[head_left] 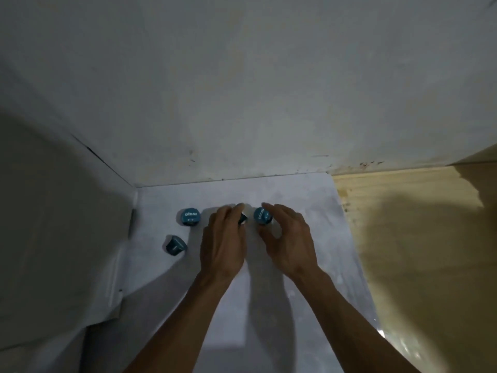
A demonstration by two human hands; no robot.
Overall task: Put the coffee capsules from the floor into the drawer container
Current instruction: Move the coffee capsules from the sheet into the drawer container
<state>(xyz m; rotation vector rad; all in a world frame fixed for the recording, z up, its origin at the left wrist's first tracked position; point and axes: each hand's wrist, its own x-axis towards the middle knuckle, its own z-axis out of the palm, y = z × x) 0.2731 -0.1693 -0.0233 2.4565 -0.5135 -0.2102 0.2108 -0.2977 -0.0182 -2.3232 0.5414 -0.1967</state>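
Left hand (224,235) pinches one capsule (242,218); right hand (289,238) curls loosely around another capsule (262,216), which could roll away.

Dim light. Stained white wall (242,90) at 12 o'clock. White sheet (309,200) covers floor centre; wood flooring (403,224) at 3 o'clock; white panel (53,211) at 9 o'clock.

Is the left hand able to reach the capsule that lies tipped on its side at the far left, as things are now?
Probably yes. The tipped capsule lies on the white sheet just left of the left hand, with only bare sheet between them. However, that hand already seems closed around another capsule, which may hinder a second grasp.
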